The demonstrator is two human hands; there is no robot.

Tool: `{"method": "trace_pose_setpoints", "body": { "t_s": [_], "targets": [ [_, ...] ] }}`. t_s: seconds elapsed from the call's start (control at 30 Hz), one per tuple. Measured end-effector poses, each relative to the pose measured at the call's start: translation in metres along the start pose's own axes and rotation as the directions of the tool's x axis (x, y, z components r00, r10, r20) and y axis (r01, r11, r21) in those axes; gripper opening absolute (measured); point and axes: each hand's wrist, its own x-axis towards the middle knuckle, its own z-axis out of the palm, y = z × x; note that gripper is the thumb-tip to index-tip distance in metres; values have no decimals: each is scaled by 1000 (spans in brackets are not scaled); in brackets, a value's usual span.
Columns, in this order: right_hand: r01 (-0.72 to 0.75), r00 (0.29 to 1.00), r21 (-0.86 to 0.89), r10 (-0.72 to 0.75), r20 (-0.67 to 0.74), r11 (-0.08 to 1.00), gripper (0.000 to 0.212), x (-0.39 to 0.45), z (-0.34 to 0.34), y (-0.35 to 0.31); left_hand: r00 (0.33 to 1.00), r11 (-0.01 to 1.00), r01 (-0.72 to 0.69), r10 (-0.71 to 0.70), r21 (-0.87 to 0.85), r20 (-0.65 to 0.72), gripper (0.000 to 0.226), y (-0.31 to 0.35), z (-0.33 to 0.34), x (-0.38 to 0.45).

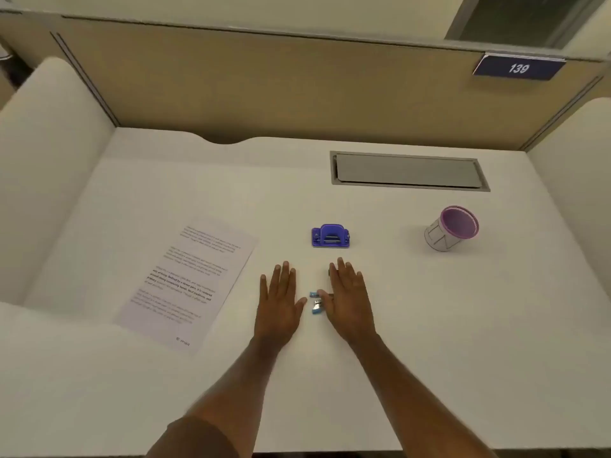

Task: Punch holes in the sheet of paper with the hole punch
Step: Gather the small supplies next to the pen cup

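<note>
Head view, hands (pixel 314 299) flat, right partly hiding blue stapler (pixel 316 304)

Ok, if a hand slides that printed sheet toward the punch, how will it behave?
The sheet of paper lies flat on the smooth white desk, so it should probably slide easily under a flat palm. It looks like a single thin page, likely floppy if lifted by one edge. The purple hole punch looks compact and flat-based, so it probably stays put.

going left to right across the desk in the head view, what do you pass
sheet of paper → left hand → small blue clips → right hand → purple-rimmed cup. The hole punch sits farther back, above the gap between the hands.
</note>
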Motion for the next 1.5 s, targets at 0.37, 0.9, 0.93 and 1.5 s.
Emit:
{"method": "trace_pose_setpoints", "body": {
  "t_s": [0.37,0.9,0.93,1.5],
  "targets": [
    [-65,996,-40,67,52,997,80,-6,18,-22,998,999,37,-39,31,45,72,1,2,-5],
    [-100,995,2,100,-28,995,66,-33,-11,109,1000,999,28,-27,-26,4,71,0,7,-7],
    [-119,992,-1,119,-38,993,66,-37,-15,126,1000,999,28,-27,-28,2,72,0,7,-7],
    [-248,957,8,247,-153,969,72,-54,-43,234,999,999,40,-40,-3,-1,71,-1,6,-5]
  ]
}}
